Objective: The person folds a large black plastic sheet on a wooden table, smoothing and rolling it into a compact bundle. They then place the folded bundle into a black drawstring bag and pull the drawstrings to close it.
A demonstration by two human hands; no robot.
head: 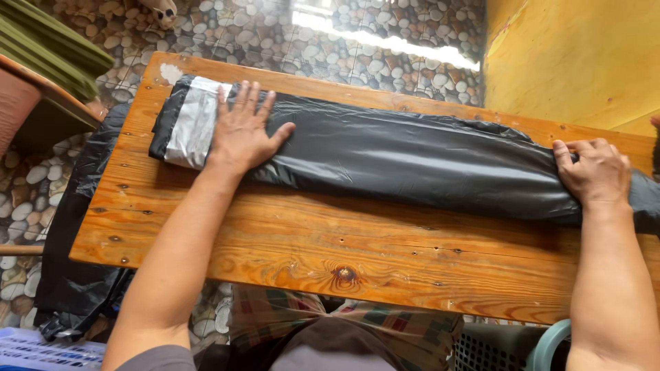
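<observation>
Head view, looking down. Long black plastic bag (412, 161), folded flat into a band, lying along the far half of the pale varnished plank table (330, 247); right end running out of frame, so its full length staying unseen. Left end showing a grey, silvery patch (189, 124), its material hard to make out.

Left hand (242, 130) pressing flat on the bag beside that patch, fingers spread, palm down, gripping nothing. Right hand (597, 172) resting on the bag at the far right, fingers curled over its far edge; whether pinching the plastic or only pressing it, cannot tell, fingertips being hidden.

More black plastic sheeting (72, 275) hanging off the table's left edge down to the floor, lower part crumpled and in shadow.

Containers only partly showing: dark perforated basket with a teal rim (512, 347) at the near right, contents hidden; blue-and-white crate (41, 350) at the near left corner, cut off.

Pebble-pattern tiled floor (344, 34) lying beyond the table, yellow wall (577, 62) at far right, green striped cloth (48, 41) at far left.
</observation>
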